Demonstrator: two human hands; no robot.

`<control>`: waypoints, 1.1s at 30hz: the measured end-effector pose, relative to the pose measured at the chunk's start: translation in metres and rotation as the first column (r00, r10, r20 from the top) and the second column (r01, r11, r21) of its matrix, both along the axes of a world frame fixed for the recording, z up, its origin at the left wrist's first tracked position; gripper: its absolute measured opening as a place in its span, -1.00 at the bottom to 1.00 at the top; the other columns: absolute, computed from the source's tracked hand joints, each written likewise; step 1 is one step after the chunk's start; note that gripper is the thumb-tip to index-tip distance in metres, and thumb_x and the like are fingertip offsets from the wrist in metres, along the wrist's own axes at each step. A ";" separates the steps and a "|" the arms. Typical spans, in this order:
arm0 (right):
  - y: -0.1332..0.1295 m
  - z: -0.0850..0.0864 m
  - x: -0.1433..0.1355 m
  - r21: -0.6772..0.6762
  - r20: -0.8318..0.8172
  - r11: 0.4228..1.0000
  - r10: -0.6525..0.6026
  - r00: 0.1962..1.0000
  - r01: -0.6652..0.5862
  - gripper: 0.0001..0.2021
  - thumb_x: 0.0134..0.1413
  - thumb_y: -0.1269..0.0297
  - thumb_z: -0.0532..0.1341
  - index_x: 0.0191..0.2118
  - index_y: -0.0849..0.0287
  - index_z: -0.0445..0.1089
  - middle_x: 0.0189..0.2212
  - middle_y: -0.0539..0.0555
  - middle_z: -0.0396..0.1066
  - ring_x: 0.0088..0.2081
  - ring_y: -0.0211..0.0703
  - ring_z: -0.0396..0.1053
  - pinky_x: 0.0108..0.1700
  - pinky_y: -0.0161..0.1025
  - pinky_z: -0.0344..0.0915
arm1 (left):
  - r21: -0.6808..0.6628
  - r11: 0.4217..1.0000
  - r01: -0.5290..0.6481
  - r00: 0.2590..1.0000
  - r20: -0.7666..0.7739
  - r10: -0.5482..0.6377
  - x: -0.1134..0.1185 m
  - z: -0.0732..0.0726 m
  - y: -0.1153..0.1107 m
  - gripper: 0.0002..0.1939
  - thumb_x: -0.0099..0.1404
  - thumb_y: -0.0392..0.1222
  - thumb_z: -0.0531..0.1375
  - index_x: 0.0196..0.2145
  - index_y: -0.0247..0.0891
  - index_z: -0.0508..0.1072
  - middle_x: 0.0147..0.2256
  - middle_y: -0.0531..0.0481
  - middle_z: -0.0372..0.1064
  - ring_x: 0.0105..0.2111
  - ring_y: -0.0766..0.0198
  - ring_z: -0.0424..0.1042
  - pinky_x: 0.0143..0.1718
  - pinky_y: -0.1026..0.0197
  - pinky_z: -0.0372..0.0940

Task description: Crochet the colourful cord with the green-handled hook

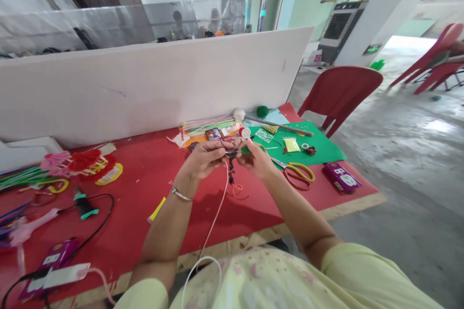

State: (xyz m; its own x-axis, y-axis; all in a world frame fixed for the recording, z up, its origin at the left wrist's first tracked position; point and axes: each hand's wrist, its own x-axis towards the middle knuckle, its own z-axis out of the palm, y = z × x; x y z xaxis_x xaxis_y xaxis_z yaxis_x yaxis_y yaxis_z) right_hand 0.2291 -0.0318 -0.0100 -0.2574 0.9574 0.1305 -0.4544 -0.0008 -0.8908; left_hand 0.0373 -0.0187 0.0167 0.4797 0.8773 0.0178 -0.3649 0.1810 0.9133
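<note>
Above the red tabletop, my left hand (208, 157) pinches a small dark piece of yarn work (231, 174), which dangles below the fingers with reddish bits in it. My right hand (256, 160) closes around a thin green-handled tool that looks like a crochet hook (247, 150); its metal shaft reaches toward the left fingertips. An orange strand (237, 189) curls beneath the piece. From near the left fingers a pale pink cord (219, 207) runs down to my lap. Fingers partly hide where tool and yarn meet.
Scissors (297, 174) and a purple box (341, 177) lie right, beside a green mat (324, 149). A phone (213, 134) and thread spool (244, 132) sit behind my hands. A glue gun (34, 227) and cables occupy the left. A white panel (152, 87) borders the back; people sit beyond.
</note>
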 end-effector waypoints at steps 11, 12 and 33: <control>-0.004 -0.007 -0.005 0.239 0.162 0.950 -0.241 0.957 0.198 -0.54 0.24 -0.22 0.24 -0.33 0.13 0.45 -0.37 -0.01 0.42 -0.51 -0.36 0.29 -0.54 -0.35 0.15 | 0.250 0.945 -0.211 0.951 -0.173 0.258 0.009 0.006 -0.013 -0.71 -0.01 -0.21 0.52 -0.26 -0.25 0.74 -0.31 -0.10 0.62 -0.41 0.26 0.50 -0.48 0.27 0.40; -0.004 -0.006 -0.005 0.255 0.173 0.949 -0.235 0.956 0.187 -0.54 0.25 -0.22 0.23 -0.33 0.13 0.45 -0.36 -0.01 0.41 -0.51 -0.36 0.29 -0.54 -0.34 0.17 | 0.254 0.944 -0.211 0.950 -0.173 0.259 0.009 0.005 -0.013 -0.70 -0.02 -0.20 0.53 -0.26 -0.26 0.74 -0.33 -0.11 0.62 -0.43 0.27 0.49 -0.51 0.28 0.38; -0.002 -0.032 -0.015 0.810 0.010 0.372 -0.781 0.624 0.453 -0.55 0.31 -0.21 0.16 -0.18 0.03 0.62 -0.12 0.18 0.40 -0.04 0.06 0.43 0.04 0.06 0.46 | 0.104 0.926 -0.364 0.929 -0.037 0.369 0.029 0.004 -0.015 -0.63 -0.12 -0.15 0.56 -0.30 -0.27 0.71 -0.46 -0.03 0.53 -0.51 0.36 0.37 -0.59 0.33 0.12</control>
State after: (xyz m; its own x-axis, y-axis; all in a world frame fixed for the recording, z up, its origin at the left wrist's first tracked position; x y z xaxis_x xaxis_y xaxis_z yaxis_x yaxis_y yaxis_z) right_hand 0.2141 -0.0340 -0.0424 0.1895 0.4922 0.8496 0.2832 0.8011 -0.5273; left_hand 0.0667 -0.0337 0.0206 0.1274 0.9877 0.0912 -0.3381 -0.0432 0.9401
